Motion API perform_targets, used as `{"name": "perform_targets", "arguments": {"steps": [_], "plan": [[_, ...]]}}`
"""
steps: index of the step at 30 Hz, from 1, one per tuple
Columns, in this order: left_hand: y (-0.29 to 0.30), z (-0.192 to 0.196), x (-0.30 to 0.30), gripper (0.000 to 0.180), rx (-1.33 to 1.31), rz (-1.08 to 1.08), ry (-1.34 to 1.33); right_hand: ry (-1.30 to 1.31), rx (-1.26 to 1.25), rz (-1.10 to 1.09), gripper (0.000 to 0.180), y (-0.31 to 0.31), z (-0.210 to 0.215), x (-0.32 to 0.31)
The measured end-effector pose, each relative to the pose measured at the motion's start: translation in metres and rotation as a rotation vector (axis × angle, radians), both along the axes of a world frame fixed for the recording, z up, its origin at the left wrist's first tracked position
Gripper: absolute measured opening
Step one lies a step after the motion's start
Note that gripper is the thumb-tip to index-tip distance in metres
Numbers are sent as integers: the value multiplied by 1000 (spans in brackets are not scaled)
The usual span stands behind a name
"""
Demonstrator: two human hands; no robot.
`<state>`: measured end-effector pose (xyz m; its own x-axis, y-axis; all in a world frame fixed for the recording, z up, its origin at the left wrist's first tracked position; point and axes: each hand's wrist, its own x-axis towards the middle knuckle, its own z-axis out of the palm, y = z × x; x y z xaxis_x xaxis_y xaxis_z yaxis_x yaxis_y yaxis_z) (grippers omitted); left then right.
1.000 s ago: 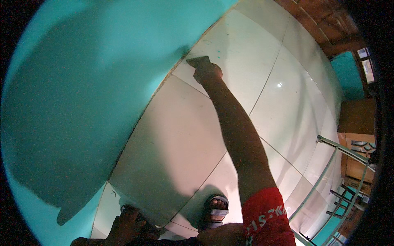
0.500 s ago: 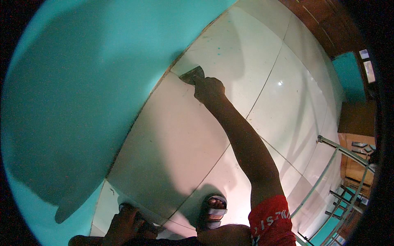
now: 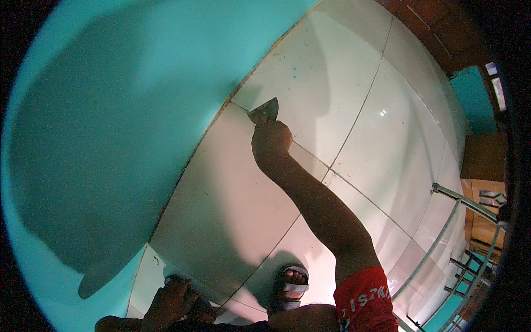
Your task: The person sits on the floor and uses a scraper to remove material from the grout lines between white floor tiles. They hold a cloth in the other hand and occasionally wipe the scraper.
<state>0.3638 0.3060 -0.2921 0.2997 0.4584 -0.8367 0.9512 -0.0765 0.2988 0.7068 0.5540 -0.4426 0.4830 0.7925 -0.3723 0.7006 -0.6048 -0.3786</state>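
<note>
My right hand is closed around the handle of a putty knife with a dark, flared metal blade. The blade is over the pale floor tiles, a short way right of the wall's base, by a tile joint. Whether its edge touches the tile I cannot tell. At the lower left, my left hand is low beside my leg with its fingers curled in. Shade hides what, if anything, is inside them.
A turquoise wall rises along the left, its rough lower edge meeting the tiled floor. My sandalled foot rests on the tiles. A metal-framed piece of furniture stands at right, with wooden furniture behind it.
My right hand has drawn slightly back toward me and left. The putty knife's blade has come away from the wall's base and now points more upward. My left hand has barely moved.
</note>
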Motion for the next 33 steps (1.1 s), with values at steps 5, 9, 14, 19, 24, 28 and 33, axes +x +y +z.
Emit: {"name": "perform_targets", "arguments": {"steps": [5, 9, 14, 19, 24, 28, 33], "plan": [[-1, -6, -9, 39, 21, -28, 83, 109, -10, -109, 56, -4, 11, -8], [-10, -3, -8, 41, 30, -10, 29, 36, -5, -40, 59, -8, 5, -8], [-15, -6, -13, 42, 30, -39, 98, -42, -3, 69, 57, -5, -5, -7], [-21, -6, -17, 40, 119, -52, 36, -71, 57, -20, 60, -5, -8, -11], [-14, 0, -6, 39, 0, -24, 112, 70, 82, -188, 64, -4, -9, -10], [-12, 12, 6, 39, 11, -1, 113, 105, 71, -173, 62, -6, -9, -7], [-9, 13, 8, 39, 11, -13, 111, -113, -30, 125, 50, -10, -11, -3]]}}
